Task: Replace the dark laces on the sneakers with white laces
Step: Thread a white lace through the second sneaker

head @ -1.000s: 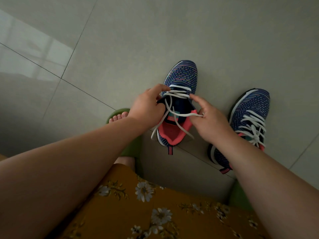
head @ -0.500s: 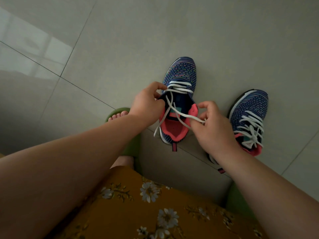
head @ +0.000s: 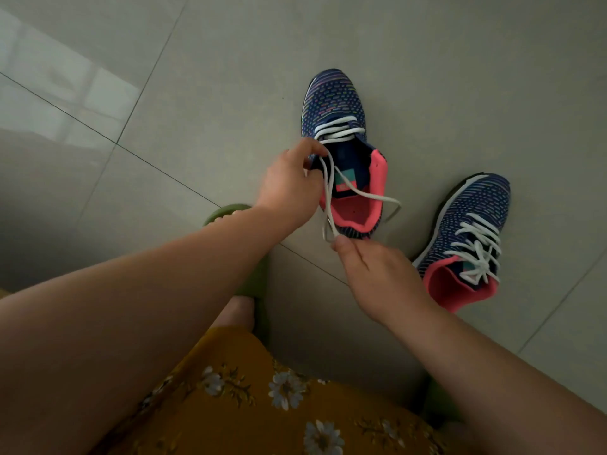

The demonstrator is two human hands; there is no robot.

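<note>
A navy knit sneaker (head: pixel 335 103) with a pink lining is held up above the tiled floor, toe pointing away. My left hand (head: pixel 290 187) grips its left collar edge, thumb and fingers curled round it. A white lace (head: pixel 341 129) crosses only the lower eyelets, and its loose ends hang over the shoe's opening. My right hand (head: pixel 374 274) pinches one lace end near the heel and pulls it toward me. The second sneaker (head: pixel 473 224) lies on the floor to the right, fully laced in white and tied.
Grey floor tiles (head: pixel 197 93) spread all around. My foot in a green slipper (head: pixel 230 213) sits under my left forearm. My yellow flowered skirt (head: pixel 262 399) fills the bottom of the view. No dark laces are in view.
My right hand has drawn back from the sneaker's right side to below its heel, pulling a lace end out. The held sneaker has shifted a little farther away.
</note>
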